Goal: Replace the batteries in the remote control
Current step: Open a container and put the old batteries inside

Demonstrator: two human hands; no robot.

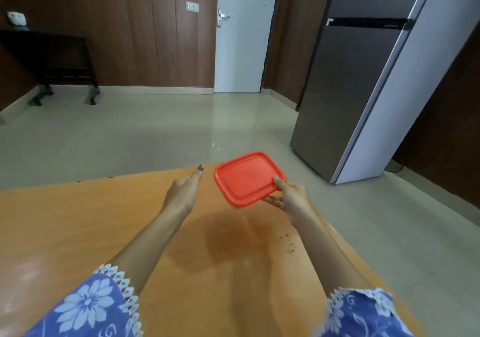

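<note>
My right hand grips a red rectangular plastic lid by its near right corner, thumb on top and fingers beneath, and holds it tilted above the far edge of the orange table. My left hand hovers just left of the lid with its fingers stretched forward, holding nothing and not touching the lid. No remote control or batteries are in view.
Small dark crumbs lie on the table near my right forearm. Beyond the table is a pale tiled floor, a grey fridge at the right, a white door and a dark side table at the far left.
</note>
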